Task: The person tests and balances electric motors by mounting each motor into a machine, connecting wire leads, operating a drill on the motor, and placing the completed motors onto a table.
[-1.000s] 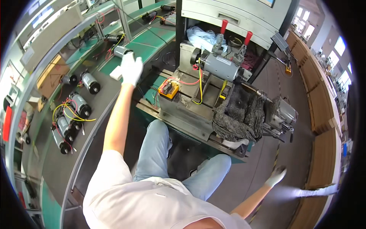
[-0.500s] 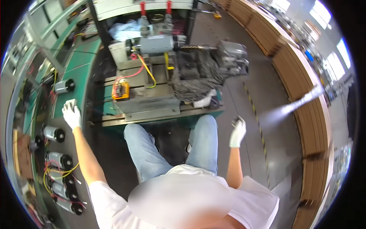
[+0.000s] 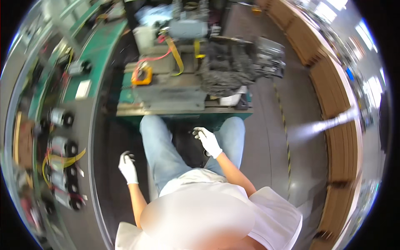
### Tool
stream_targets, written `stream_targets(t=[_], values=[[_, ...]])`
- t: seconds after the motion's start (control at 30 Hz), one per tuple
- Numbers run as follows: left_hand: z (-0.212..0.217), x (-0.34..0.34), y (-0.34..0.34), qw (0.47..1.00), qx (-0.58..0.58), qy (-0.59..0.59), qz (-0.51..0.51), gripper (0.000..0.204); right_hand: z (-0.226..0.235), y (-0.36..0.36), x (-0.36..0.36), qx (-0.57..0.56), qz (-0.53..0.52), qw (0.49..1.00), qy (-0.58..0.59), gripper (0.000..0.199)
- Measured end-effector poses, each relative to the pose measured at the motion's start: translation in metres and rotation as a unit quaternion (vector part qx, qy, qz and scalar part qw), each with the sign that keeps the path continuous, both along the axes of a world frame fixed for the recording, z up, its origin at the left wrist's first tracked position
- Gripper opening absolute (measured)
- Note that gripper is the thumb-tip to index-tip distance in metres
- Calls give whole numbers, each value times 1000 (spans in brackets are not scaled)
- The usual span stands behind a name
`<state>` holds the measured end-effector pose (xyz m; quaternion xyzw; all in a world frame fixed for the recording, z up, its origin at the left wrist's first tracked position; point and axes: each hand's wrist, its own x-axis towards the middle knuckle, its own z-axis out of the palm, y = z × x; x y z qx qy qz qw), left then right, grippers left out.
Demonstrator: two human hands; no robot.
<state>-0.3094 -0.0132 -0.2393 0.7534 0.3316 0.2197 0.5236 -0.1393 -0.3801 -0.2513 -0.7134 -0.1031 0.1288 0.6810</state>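
Both of my hands wear white gloves with dark fingertips. My left hand (image 3: 128, 168) hangs low over the floor between the left bench and my left knee, fingers loosely bent and apart, with nothing visible in it. Over my lap, beside my right thigh, is my right hand (image 3: 207, 141); its fingers are half bent and spread, and no held thing shows. Ahead of it stands a machine bed (image 3: 175, 99) bearing a grey cylindrical motor (image 3: 188, 29). A small white block (image 3: 83, 89) lies on the green bench top (image 3: 95, 54), apart from my left hand.
Several motors with wires (image 3: 61, 146) stand along the left bench. An orange-yellow device (image 3: 142, 76) with a red wire sits on the machine bed. Dark crumpled cloth (image 3: 227, 71) covers its right part. Stacked brown boards (image 3: 333, 87) line the right side.
My left hand has left the white block and drawn back toward my body. My right hand has swung inward from the right side to over my lap. The view has shifted.
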Motion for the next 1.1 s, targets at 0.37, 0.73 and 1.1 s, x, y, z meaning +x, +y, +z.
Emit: stream_targets(t=[0.37, 0.73, 1.1], values=[[-173, -339, -116, 727, -374, 554, -155, 60, -114, 24, 4, -83, 99, 986, 104, 26], [-147, -313, -134, 790, -422, 444, 37, 61, -183, 5, 11, -104, 65, 973, 195, 25], [0, -269, -85, 764, 44, 642, 50, 69, -192, 10, 19, -15, 29, 947, 320, 25]])
